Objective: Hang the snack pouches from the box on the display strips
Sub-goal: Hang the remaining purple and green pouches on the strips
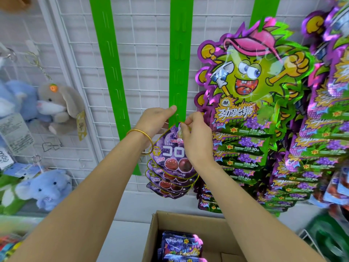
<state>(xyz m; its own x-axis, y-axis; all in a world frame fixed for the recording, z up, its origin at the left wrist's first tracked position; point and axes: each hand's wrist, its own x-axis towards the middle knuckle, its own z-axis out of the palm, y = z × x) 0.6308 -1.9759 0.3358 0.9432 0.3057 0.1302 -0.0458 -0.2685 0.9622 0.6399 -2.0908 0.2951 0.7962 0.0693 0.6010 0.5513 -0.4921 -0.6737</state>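
Observation:
Three green display strips hang on a white wire grid; the middle strip (179, 76) carries several purple grape pouches at its lower end. My left hand (156, 120) grips the middle strip's left edge, thumb on its front. My right hand (194, 137) pinches the top of the uppermost purple pouch (170, 154) right at the strip. The left strip (111, 87) is bare. The right strip (262, 10) holds green and purple popping-candy pouches (249, 87). A cardboard box (181, 224) below holds more purple pouches (181, 246).
Plush elephants (45, 188) and a grey plush (58, 106) hang on the grid at left. More purple candy pouches (324, 120) crowd the far right. A white ledge runs under the grid, and a wire basket edge (307, 241) shows at lower right.

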